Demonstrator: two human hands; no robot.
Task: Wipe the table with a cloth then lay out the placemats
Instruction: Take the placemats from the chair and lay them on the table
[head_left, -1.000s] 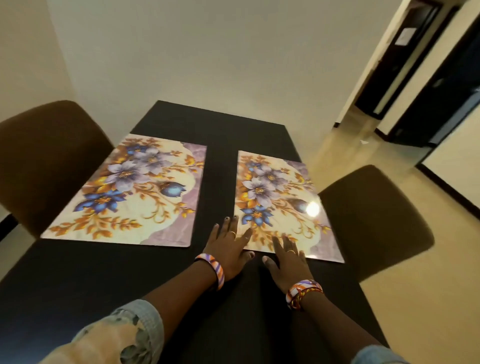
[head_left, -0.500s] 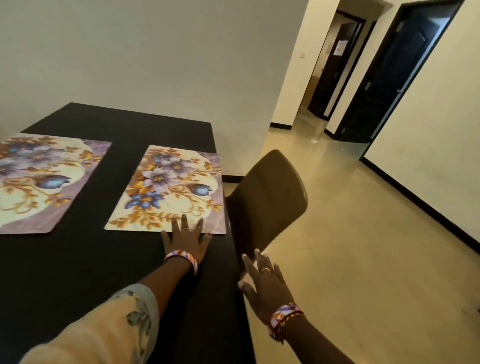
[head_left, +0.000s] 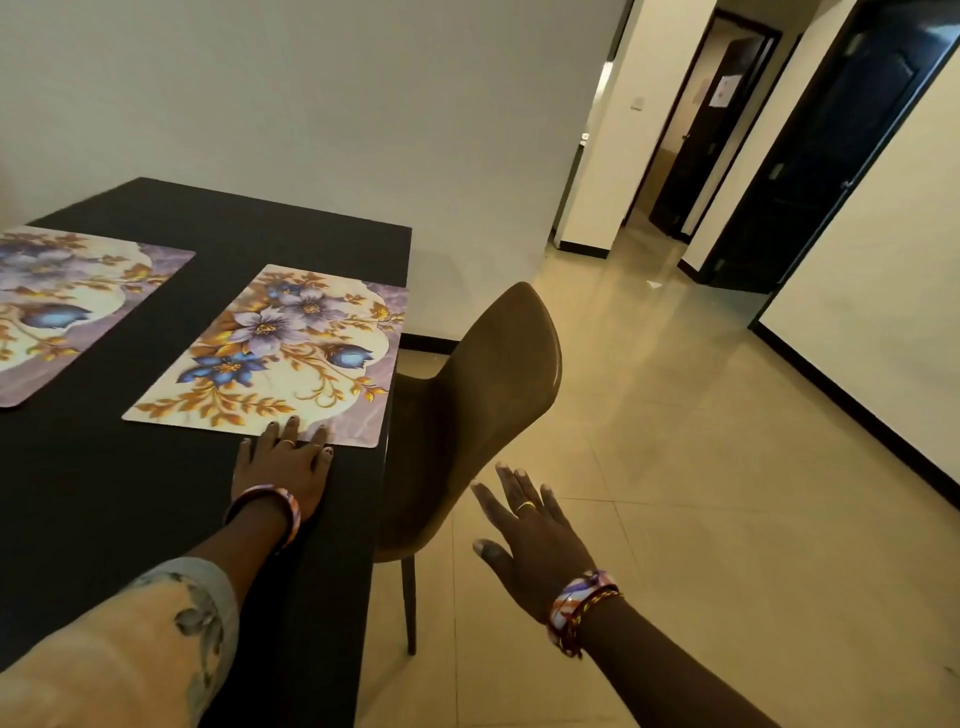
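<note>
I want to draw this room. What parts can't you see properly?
Head view only:
- Left placemat: cut off by the picture's left edge.
- Table: left and near sides run out of frame.
- Chair seat: hidden by its back and the table.
- Paper on the far door: too small to read.

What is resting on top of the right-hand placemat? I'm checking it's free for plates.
Only the left hand's fingertips lie on the near edge of the right-hand placemat; the rest of its printed face shows bare. The black table beneath it is covered, so nothing there can be seen.
</note>
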